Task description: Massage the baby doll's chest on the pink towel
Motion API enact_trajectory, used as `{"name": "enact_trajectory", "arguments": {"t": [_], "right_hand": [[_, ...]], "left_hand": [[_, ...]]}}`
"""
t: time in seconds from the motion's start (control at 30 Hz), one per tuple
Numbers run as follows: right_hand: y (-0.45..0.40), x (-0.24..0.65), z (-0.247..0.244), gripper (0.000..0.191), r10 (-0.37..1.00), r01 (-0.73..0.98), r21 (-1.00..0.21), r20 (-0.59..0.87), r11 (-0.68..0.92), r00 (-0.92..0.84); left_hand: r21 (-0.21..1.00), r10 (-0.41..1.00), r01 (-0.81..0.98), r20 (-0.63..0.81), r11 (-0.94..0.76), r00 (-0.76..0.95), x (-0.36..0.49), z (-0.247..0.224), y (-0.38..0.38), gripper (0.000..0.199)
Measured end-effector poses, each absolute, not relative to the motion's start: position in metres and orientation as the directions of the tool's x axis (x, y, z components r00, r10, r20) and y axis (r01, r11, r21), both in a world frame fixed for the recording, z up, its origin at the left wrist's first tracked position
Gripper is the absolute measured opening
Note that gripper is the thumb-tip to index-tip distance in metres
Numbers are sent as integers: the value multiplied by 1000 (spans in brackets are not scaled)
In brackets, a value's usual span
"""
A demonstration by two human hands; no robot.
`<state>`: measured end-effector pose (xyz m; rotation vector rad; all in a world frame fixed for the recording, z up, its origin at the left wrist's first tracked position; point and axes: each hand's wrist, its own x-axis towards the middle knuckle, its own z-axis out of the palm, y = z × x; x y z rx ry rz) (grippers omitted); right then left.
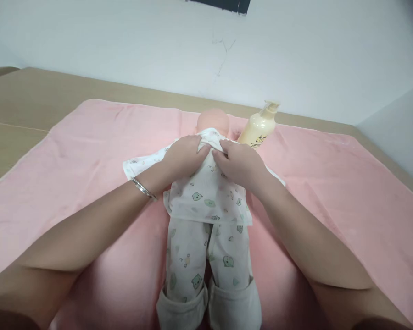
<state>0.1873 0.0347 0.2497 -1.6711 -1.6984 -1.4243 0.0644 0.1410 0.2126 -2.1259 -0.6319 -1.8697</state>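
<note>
A baby doll point(213, 120) lies on a pink mat, its head at the far end and its legs toward me. It wears a white baby shirt point(209, 201) printed with green animals and matching pants point(189, 256) with turned-up cuffs. My left hand point(187, 156) pinches the shirt's cloth near the neckline. Opposite it, my right hand point(239, 162) pinches the same gathered cloth. The two hands are close together over the doll's upper chest. The shirt's sleeves spread out to both sides, partly behind my hands. Most of the doll's face is hidden by raised cloth.
A pale yellow pump bottle point(259, 128) stands tilted in view just right of the doll's head. The pink mat point(99, 137) covers much of a wooden table point(30, 101). A white wall point(124, 41) rises behind the table.
</note>
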Motion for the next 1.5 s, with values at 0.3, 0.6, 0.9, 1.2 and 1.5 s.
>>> {"name": "enact_trajectory", "arguments": {"t": [0.3, 0.6, 0.9, 1.2, 1.5], "right_hand": [[49, 192, 257, 46, 486, 860, 462, 815, -218, -314], [25, 185, 248, 40, 517, 789, 515, 800, -335, -303], [53, 196, 266, 44, 501, 886, 437, 808, -156, -310], [43, 191, 223, 59, 426, 833, 518, 809, -193, -405], [74, 206, 262, 51, 371, 903, 428, 844, -32, -387]], "left_hand": [[-185, -57, 722, 978, -667, 198, 80, 195, 135, 39], [3, 35, 545, 998, -838, 48, 83, 206, 151, 43], [-82, -47, 559, 996, -825, 78, 87, 185, 133, 49], [241, 253, 335, 967, -911, -7, 71, 224, 159, 44], [91, 29, 414, 988, -906, -153, 94, 196, 159, 52]]}}
